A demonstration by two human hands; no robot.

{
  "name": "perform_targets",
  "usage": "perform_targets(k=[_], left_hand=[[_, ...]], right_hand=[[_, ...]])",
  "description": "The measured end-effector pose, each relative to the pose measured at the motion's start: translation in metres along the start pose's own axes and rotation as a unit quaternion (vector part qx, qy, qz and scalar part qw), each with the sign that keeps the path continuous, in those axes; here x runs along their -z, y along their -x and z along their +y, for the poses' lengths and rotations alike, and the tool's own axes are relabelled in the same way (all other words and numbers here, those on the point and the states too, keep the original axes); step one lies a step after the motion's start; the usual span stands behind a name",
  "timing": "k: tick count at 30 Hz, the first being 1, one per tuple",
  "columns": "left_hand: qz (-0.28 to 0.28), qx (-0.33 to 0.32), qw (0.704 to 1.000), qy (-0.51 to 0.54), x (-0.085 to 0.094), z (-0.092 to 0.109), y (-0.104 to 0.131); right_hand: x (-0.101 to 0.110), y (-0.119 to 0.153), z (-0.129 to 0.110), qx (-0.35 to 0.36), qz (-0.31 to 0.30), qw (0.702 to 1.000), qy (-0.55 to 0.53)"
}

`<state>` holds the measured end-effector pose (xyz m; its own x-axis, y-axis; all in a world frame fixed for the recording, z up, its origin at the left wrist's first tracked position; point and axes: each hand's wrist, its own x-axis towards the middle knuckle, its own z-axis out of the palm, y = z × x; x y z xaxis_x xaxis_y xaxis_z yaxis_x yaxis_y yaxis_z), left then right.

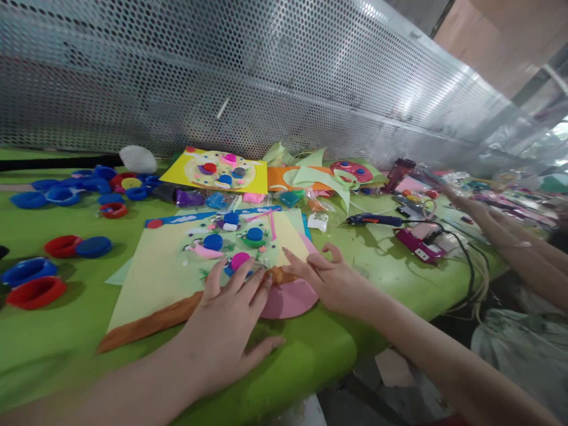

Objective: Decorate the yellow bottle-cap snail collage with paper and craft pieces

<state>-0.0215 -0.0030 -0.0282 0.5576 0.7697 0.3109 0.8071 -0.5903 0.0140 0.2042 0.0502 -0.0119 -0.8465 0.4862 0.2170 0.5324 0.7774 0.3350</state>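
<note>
A pale yellow sheet lies on the green table, decorated with blue and pink caps and small clay shapes. Along its near edge runs a brown strip, whose right part is covered by my fingers. My left hand rests palm down over the strip and the sheet's lower edge, fingers spread. With its index finger stretched out, my right hand touches the brown material at the strip's right end; some of its other fingers are bent. Beneath the fingertips sits a pink round piece.
Blue and red caps lie at the left. Behind the sheet are a yellow decorated card and bags of clay. A glue gun and magenta power strip with cables lie right. Another person's arms reach in.
</note>
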Motion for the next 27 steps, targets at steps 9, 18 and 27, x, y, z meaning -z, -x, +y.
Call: perform_targets(k=[9,18,27], left_hand=[[-0.019,0.004,1.0,0.008,0.004,0.001,-0.001],[-0.022,0.007,1.0,-0.003,0.001,0.0,-0.001],[-0.008,0.009,1.0,0.004,0.0,0.001,0.0]], right_hand=[[0.0,0.002,0.002,-0.002,-0.001,1.0,0.003],[-0.001,0.01,0.005,-0.002,0.002,1.0,0.016],[0.0,0.018,0.01,0.003,0.001,0.999,0.043]])
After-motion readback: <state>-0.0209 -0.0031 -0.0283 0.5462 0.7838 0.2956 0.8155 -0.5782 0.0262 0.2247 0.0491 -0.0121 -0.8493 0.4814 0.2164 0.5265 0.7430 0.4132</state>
